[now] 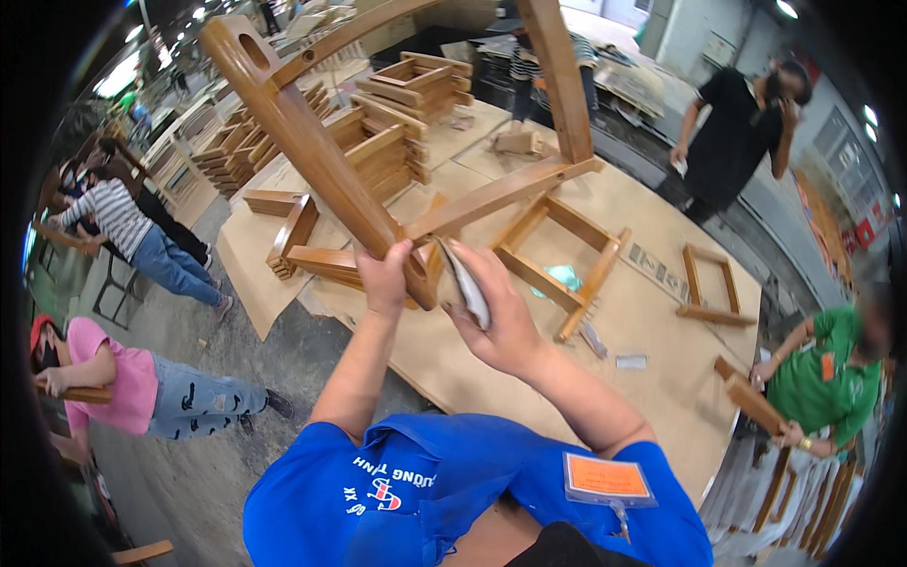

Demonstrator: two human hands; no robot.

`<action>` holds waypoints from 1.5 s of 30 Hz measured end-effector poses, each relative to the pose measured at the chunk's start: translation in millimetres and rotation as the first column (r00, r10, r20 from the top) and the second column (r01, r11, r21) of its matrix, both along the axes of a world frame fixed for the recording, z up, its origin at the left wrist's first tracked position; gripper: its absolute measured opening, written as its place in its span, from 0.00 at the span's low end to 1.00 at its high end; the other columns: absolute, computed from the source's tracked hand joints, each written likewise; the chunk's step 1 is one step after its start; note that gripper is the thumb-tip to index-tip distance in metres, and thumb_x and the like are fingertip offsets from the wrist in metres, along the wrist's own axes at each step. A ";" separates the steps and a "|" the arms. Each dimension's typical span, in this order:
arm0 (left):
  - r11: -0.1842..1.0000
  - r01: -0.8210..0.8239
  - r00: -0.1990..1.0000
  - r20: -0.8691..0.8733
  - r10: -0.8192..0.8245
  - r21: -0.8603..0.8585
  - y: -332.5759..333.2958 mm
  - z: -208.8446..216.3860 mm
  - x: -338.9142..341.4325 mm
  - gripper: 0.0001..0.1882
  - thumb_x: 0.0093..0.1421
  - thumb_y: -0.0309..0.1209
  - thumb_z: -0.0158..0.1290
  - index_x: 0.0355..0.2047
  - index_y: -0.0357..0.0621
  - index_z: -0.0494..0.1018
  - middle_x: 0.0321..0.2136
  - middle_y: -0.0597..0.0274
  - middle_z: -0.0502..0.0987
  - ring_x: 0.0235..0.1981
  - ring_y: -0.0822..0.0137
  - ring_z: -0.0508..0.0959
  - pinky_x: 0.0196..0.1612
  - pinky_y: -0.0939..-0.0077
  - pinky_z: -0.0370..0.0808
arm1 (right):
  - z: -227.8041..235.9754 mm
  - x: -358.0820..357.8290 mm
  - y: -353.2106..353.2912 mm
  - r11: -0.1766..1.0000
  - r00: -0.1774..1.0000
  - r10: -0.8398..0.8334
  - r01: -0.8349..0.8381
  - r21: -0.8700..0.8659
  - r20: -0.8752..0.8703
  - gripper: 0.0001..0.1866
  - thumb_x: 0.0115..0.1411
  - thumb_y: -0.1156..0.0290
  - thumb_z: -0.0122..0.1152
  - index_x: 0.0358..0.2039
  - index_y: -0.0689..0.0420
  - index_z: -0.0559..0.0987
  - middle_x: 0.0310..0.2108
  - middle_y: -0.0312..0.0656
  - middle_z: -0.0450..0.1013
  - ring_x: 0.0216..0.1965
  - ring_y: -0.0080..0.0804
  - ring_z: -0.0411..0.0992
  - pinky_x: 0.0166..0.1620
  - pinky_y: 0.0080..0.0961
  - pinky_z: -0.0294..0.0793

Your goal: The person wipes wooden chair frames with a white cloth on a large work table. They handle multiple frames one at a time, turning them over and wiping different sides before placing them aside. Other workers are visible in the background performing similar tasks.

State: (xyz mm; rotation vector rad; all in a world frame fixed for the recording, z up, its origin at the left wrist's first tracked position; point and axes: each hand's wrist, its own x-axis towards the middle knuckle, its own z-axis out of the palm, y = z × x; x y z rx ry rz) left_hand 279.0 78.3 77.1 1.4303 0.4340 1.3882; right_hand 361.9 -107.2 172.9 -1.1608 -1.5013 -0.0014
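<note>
A varnished brown wooden frame (331, 156), like part of a chair, is tilted up in front of me. My left hand (383, 281) is wrapped round its thick leg, close to the lower end. In my right hand (505, 317) is a folded piece of sandpaper (470, 291), pale on the side that shows. The fingers press it together, right beside the joint of the leg and a crossbar (501, 197). The palm side of the right hand is partly hidden.
Smaller wooden frames (557, 250) lie on the cardboard-covered table (453, 369), with stacked frames (378, 142) at the back left. A green cloth (564, 278) and paper scraps (631, 361) lie nearby. Workers stand around, including one in green (831, 378) holding wood at right.
</note>
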 end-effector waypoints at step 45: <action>0.794 -0.590 0.585 -0.756 0.295 -0.146 603.4 -122.7 76.7 0.32 0.53 0.41 0.57 0.52 0.33 0.63 0.45 0.47 0.69 0.46 0.52 0.69 0.47 0.55 0.69 | -238.8 -0.6 -20.0 0.228 0.741 -0.670 0.147 -0.962 -0.045 0.32 0.55 0.55 0.59 0.59 0.52 0.65 0.50 0.55 0.68 0.52 0.52 0.67 0.53 0.40 0.67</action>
